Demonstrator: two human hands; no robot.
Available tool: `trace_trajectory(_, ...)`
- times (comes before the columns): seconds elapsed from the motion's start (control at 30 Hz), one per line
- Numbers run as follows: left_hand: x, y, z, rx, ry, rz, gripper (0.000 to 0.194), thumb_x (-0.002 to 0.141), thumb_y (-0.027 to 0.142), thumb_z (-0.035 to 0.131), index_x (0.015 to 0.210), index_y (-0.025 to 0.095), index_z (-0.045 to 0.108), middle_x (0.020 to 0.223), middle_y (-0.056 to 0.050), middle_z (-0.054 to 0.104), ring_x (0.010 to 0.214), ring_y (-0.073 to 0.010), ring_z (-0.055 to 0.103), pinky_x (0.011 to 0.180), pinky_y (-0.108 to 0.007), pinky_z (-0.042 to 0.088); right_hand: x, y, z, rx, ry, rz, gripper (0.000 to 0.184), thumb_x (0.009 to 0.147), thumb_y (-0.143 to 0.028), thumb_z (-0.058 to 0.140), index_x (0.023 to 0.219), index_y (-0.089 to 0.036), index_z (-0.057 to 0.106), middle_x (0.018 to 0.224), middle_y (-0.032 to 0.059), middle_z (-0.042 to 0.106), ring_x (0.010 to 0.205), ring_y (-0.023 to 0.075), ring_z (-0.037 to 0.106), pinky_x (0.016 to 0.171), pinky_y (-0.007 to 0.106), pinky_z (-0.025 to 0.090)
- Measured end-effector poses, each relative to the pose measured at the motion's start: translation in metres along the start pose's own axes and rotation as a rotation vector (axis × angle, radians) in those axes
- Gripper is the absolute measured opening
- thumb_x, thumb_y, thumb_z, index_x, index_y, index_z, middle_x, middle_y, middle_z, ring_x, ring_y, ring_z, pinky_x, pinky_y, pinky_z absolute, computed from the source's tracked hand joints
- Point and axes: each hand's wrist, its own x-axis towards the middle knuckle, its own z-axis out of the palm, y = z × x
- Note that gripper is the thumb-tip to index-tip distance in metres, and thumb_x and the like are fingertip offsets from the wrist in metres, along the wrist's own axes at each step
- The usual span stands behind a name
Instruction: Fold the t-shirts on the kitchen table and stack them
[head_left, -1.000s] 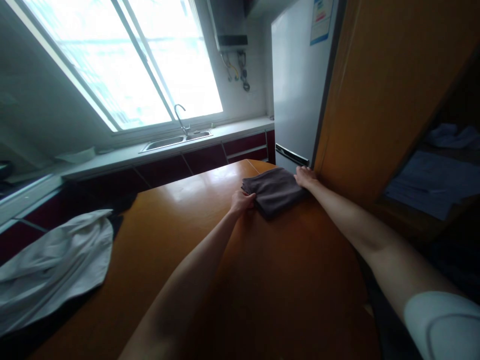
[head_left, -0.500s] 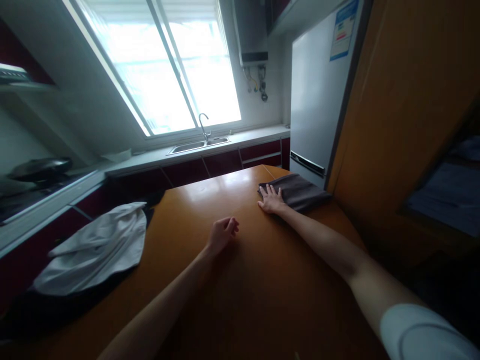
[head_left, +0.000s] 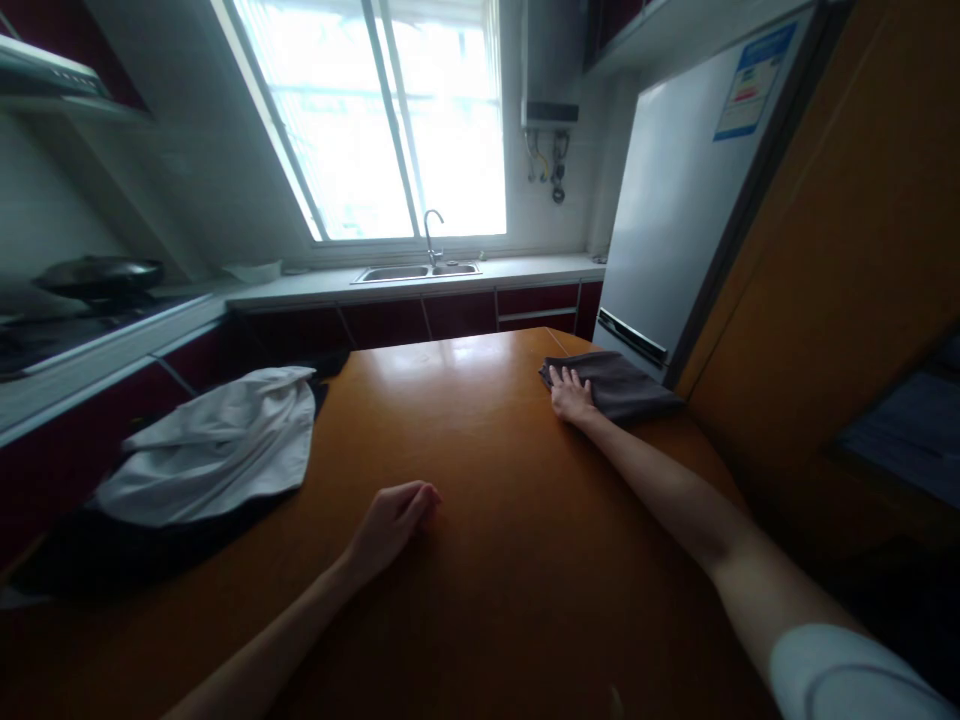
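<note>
A folded dark grey-brown garment or cloth (head_left: 630, 385) lies at the far right corner of the wooden table (head_left: 465, 420). My right hand (head_left: 571, 396) rests on its left edge, palm down with the fingers spread. Nearer to me, my left hand (head_left: 394, 518) is at the table surface, its fingers curled into a loose fist with nothing seen in them. Along the table's left side a crumpled pale grey-white cloth (head_left: 225, 440) lies over dark fabric (head_left: 142, 560).
Beyond the table runs a counter with a metal sink (head_left: 397, 273) and tap (head_left: 431, 235). A covered pan (head_left: 101, 275) sits on the stove at left. The fridge (head_left: 675, 210) stands close behind the folded cloth, beside a brown wooden panel (head_left: 817, 220).
My left hand has drawn back toward me and to the left, still curled. My right hand stays flat on the folded cloth. The head view has shifted a little.
</note>
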Motion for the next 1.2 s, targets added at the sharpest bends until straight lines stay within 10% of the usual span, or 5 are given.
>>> trace_trajectory(0.43,0.005,-0.011,0.004,0.057,-0.024,0.108,0.052,0.093,0.062,0.05,0.073,0.017,0.067,0.061,-0.002,0.062,0.054,-0.0132,0.053,0.054,-0.022,0.04,-0.054,-0.045,-0.008,0.066,0.219,-0.143,0.064,0.103,-0.039,0.035,0.162,-0.017,0.024,0.168,0.0165,0.012,0.156,0.0296,0.008,0.123,0.055,0.009)
trace_trajectory(0.83,0.005,-0.008,0.006,-0.027,-0.026,0.067,0.058,0.086,0.07,0.054,0.077,0.014,0.067,0.062,-0.003,0.063,0.053,-0.0125,0.053,0.052,-0.022,0.039,-0.149,-0.116,0.013,0.29,-0.152,-0.169,0.07,0.102,-0.053,0.035,0.162,-0.019,0.023,0.169,0.0173,0.005,0.156,0.0323,0.004,0.12,0.061,0.01)
trace_trajectory(1.2,0.002,-0.005,0.01,-0.043,-0.053,0.071,0.062,0.083,0.074,0.055,0.076,0.013,0.067,0.062,-0.004,0.063,0.053,-0.0115,0.052,0.052,-0.023,0.038,-0.168,-0.115,0.031,0.112,-0.031,-0.213,0.066,0.101,-0.051,0.036,0.157,-0.016,0.038,0.165,0.021,0.023,0.154,0.0349,0.016,0.12,0.059,0.01)
